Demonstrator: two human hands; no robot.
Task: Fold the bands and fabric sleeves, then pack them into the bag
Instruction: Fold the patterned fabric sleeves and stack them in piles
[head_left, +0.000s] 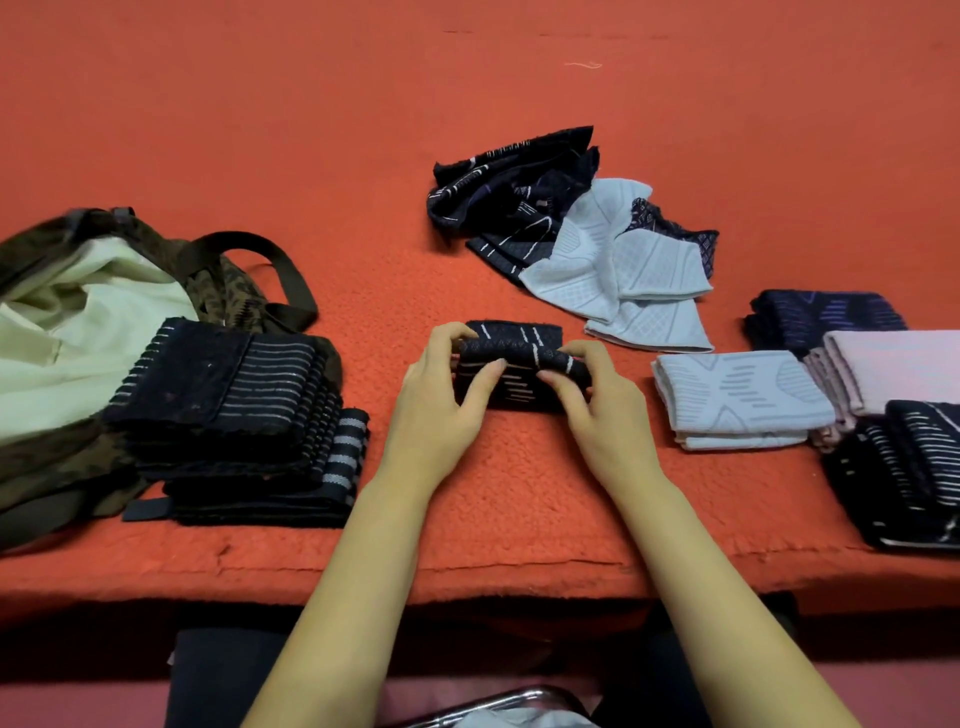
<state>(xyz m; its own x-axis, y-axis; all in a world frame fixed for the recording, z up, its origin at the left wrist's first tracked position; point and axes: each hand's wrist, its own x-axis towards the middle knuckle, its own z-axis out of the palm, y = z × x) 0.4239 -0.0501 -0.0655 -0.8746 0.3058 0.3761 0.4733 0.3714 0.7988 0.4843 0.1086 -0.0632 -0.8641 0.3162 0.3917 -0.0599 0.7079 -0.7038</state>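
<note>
Hands (436, 400) (602, 410) around dark folded sleeve (519, 354)

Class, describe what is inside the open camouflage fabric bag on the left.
Pale cream fabric, probably lining, shows inside the camouflage fabric bag; its folds hide anything deeper.

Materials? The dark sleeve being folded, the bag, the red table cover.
Sleeve: looks like stretch knit, matte, dark with woven-in pale dashes and diamond pattern; it rolls softly. Bag: camo woven cloth, probably canvas or nylon, with a smooth cream lining and webbing strap. Cover: red, fuzzy, pilled nap, likely fleece or felt.
</note>
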